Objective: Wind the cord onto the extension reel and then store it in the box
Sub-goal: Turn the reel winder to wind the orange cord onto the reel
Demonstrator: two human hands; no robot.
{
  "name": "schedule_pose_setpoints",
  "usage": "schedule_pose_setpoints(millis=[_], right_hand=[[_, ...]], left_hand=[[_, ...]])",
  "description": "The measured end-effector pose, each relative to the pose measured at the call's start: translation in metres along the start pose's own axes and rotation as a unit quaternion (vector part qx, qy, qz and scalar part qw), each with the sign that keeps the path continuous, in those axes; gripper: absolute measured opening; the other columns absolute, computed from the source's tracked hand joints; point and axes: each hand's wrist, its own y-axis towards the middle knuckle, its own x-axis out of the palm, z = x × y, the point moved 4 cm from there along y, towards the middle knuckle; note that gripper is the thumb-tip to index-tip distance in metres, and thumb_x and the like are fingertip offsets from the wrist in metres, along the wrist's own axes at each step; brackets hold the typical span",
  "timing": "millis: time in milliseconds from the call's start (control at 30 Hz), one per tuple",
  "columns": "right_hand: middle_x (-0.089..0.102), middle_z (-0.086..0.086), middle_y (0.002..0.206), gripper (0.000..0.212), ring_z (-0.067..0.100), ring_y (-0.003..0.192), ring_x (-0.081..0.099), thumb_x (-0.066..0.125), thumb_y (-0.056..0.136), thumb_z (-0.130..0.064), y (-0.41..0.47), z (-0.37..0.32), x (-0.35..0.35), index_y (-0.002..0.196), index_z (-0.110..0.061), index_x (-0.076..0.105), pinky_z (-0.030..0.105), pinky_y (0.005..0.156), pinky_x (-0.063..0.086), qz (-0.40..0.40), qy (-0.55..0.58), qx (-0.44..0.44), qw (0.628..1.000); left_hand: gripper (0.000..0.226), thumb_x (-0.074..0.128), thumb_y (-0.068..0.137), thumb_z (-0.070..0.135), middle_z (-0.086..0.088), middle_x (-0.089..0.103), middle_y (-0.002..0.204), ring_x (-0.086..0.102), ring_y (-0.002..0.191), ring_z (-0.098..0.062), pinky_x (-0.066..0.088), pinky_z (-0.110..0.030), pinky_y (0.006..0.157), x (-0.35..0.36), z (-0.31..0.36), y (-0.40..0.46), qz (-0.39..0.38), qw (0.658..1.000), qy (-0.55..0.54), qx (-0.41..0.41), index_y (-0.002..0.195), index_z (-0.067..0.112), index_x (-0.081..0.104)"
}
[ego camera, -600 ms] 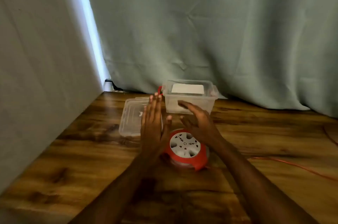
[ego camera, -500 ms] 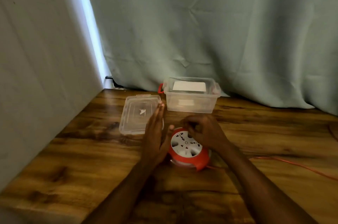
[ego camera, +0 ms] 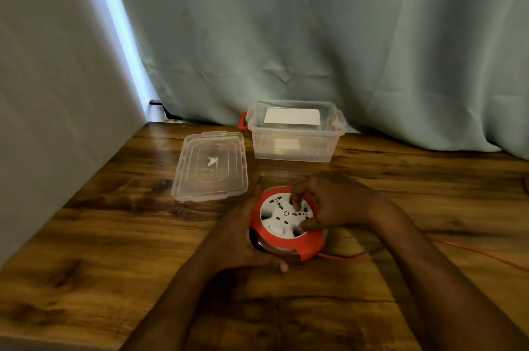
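A round orange extension reel [ego camera: 279, 239] with a white socket face lies flat on the wooden table [ego camera: 114, 236]. My left hand [ego camera: 237, 236] cups its left side, thumb under the front edge. My right hand [ego camera: 329, 204] rests on top, fingertips pressed into the white face. An orange cord [ego camera: 472, 250] runs from the reel's right side across the table to the right edge. The clear plastic box [ego camera: 294, 147] stands open behind the reel, by the curtain.
The box's clear lid [ego camera: 210, 166] lies flat to the left of the box. A white wall stands along the table's left side and a pale green curtain hangs behind. A dark cable end sticks out at the back left corner.
Both hands came down from above the reel and closed on it: the left now cups its side, the right's fingers sit on the white face. The view has tilted down slightly.
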Motion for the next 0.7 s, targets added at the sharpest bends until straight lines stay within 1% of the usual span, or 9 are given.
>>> schedule_pose_setpoints(millis=[67, 133, 367, 433, 500, 567, 633, 667, 700], right_hand=[[0.061, -0.019, 0.108, 0.037, -0.001, 0.085, 0.053, 0.084, 0.076, -0.057, 0.007, -0.003, 0.001, 0.099, -0.035, 0.065, 0.016, 0.063, 0.038, 0.005, -0.012, -0.008, 1.000], [0.058, -0.021, 0.097, 0.038, -0.001, 0.080, 0.053, 0.085, 0.074, -0.057, 0.014, -0.006, 0.002, 0.089, -0.034, 0.059, 0.015, 0.059, 0.035, 0.013, -0.016, -0.010, 1.000], [0.057, -0.018, 0.073, 0.049, 0.004, 0.062, 0.056, 0.077, 0.073, -0.073, 0.028, 0.005, 0.000, 0.069, -0.035, 0.045, 0.016, 0.053, 0.035, 0.088, -0.023, 0.040, 0.995], [0.067, -0.014, 0.078, 0.053, 0.002, 0.055, 0.052, 0.072, 0.079, -0.072, 0.033, 0.005, 0.005, 0.061, -0.035, 0.039, 0.016, 0.053, 0.032, 0.131, -0.037, 0.055, 0.989], [0.078, -0.007, 0.093, 0.055, 0.000, 0.057, 0.055, 0.071, 0.083, -0.066, 0.034, 0.004, 0.011, 0.057, -0.034, 0.036, 0.016, 0.054, 0.035, 0.157, -0.027, 0.055, 0.986], [0.075, -0.015, 0.085, 0.047, 0.000, 0.068, 0.067, 0.074, 0.087, -0.055, 0.028, 0.009, 0.012, 0.058, -0.032, 0.045, 0.013, 0.057, 0.041, 0.165, 0.009, 0.040, 0.985], [0.060, -0.028, 0.074, 0.029, -0.014, 0.073, 0.064, 0.080, 0.086, -0.041, 0.019, 0.017, 0.007, 0.070, -0.031, 0.059, 0.007, 0.057, 0.038, 0.167, 0.061, 0.019, 0.984], [0.060, -0.030, 0.080, 0.018, -0.018, 0.074, 0.061, 0.082, 0.085, -0.035, 0.013, 0.021, 0.005, 0.082, -0.032, 0.065, 0.008, 0.053, 0.041, 0.157, 0.093, 0.011, 0.983], [0.064, -0.029, 0.094, 0.020, -0.018, 0.077, 0.061, 0.084, 0.084, -0.031, 0.009, 0.027, 0.005, 0.096, -0.033, 0.068, 0.009, 0.052, 0.045, 0.138, 0.123, 0.010, 0.983]], left_hand=[[0.154, 0.095, 0.045, 0.071, 0.052, 0.030, 0.145, 0.042, 0.131, 0.022, 0.036, 0.002, 0.101, -0.002, -0.001, 0.004, 0.003, 1.000, -0.024, 0.008, 0.161, 0.049, -0.005], [0.154, 0.097, 0.047, 0.067, 0.048, 0.031, 0.149, 0.044, 0.132, 0.019, 0.037, 0.001, 0.101, -0.006, -0.001, 0.009, 0.007, 0.999, -0.034, 0.009, 0.163, 0.044, -0.003], [0.149, 0.093, 0.047, 0.072, 0.016, 0.034, 0.164, 0.040, 0.145, -0.001, 0.042, -0.038, 0.120, -0.005, -0.004, 0.036, 0.007, 1.000, -0.027, -0.011, 0.164, 0.039, 0.007], [0.149, 0.092, 0.046, 0.074, 0.015, 0.037, 0.162, 0.042, 0.144, -0.005, 0.044, -0.041, 0.118, -0.003, -0.003, 0.042, 0.000, 0.999, -0.033, -0.023, 0.163, 0.041, 0.007], [0.148, 0.090, 0.045, 0.076, 0.018, 0.038, 0.160, 0.043, 0.142, -0.002, 0.044, -0.040, 0.118, -0.002, -0.003, 0.043, -0.009, 0.999, -0.039, -0.019, 0.163, 0.042, 0.007], [0.148, 0.091, 0.046, 0.074, 0.024, 0.036, 0.159, 0.042, 0.141, 0.004, 0.043, -0.036, 0.118, -0.003, -0.004, 0.041, -0.017, 0.999, -0.044, -0.006, 0.163, 0.043, 0.005], [0.148, 0.092, 0.048, 0.071, 0.027, 0.032, 0.160, 0.040, 0.144, 0.004, 0.042, -0.034, 0.119, -0.004, -0.003, 0.039, -0.026, 0.999, -0.046, 0.012, 0.163, 0.044, 0.003], [0.148, 0.093, 0.048, 0.070, 0.029, 0.030, 0.160, 0.039, 0.144, 0.004, 0.042, -0.033, 0.119, -0.005, -0.002, 0.038, -0.028, 0.998, -0.045, 0.017, 0.162, 0.045, 0.003], [0.148, 0.094, 0.048, 0.068, 0.030, 0.029, 0.160, 0.038, 0.145, 0.003, 0.042, -0.034, 0.119, -0.006, -0.002, 0.038, -0.031, 0.998, -0.044, 0.020, 0.162, 0.047, 0.003]])
